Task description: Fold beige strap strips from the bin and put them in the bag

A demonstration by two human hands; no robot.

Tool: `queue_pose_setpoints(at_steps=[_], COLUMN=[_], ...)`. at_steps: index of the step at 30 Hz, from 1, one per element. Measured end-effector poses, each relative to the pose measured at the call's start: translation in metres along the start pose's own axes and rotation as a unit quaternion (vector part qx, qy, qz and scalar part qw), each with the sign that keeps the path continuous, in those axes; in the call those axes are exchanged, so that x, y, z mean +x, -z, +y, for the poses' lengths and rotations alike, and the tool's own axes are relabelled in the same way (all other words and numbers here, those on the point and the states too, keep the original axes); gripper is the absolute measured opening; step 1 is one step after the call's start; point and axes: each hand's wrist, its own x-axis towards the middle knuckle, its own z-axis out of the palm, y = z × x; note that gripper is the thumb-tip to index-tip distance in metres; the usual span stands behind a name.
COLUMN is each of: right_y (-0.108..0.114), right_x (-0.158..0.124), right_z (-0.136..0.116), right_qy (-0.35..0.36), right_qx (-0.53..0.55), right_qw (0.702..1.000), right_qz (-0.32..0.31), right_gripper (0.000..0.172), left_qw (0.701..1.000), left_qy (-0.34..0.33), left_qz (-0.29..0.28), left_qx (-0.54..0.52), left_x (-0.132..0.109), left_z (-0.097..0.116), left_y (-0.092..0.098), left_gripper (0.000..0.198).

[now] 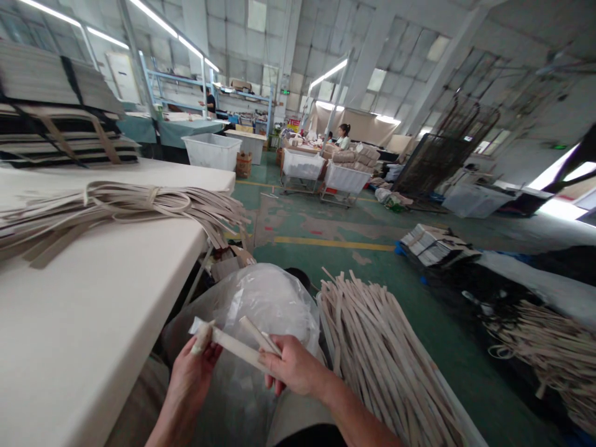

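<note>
Between my two hands stretches a flat beige fabric strip [237,349]. My left hand [193,366] pinches one end of it, and its thumb looks wrapped in something pale. A small whitish bit shows at that end, too blurred to name. My right hand [295,366] is closed around the strip farther along, with a folded-back length [254,332] sticking up from its fingers. Below and beyond the hands lies a large clear plastic bag [274,295]. Just right of my right hand, many loose beige strips [372,347] fill a long bin.
A cream-topped table [93,323] runs along the left, bearing a tied strip bundle [153,202] and strapped stacks [56,124]. More strips [549,360] lie at right. White bins [212,152] and two people [343,138] are farther off, beyond the green floor [316,223].
</note>
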Motion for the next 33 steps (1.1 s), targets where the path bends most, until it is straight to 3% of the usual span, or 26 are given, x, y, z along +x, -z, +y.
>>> queue_pose_setpoints(at_steps=[5, 11, 17, 23, 29, 33], right_y=[-0.011, -0.011, -0.013, -0.01, -0.016, -0.016], right_x=[0.013, 0.006, 0.013, 0.008, 0.018, 0.015], right_z=[-0.005, -0.003, -0.005, 0.002, -0.001, -0.003], right_qy=[0.042, 0.022, 0.045, 0.026, 0.042, 0.025], right_qx=[-0.018, -0.054, -0.076, -0.092, -0.111, -0.122], right_qw=[0.998, 0.998, 0.995, 0.995, 0.99, 0.992], right_qz=[0.051, -0.015, 0.054, 0.022, 0.076, 0.03], right_gripper=[0.027, 0.026, 0.032, 0.026, 0.031, 0.024], left_qw=[0.992, 0.999, 0.989, 0.999, 0.985, 0.995], left_qy=[0.031, -0.023, 0.001, -0.017, -0.01, -0.064], left_qz=[-0.104, -0.029, -0.129, -0.04, -0.135, -0.054], left_qx=[0.059, 0.01, 0.078, 0.025, 0.107, 0.056], left_x=[-0.016, -0.005, -0.019, -0.002, -0.011, -0.005], left_z=[-0.024, -0.003, -0.021, -0.009, -0.025, -0.013], left_y=[-0.001, 0.005, -0.001, 0.004, 0.005, 0.006], left_gripper=[0.053, 0.059, 0.049, 0.061, 0.051, 0.055])
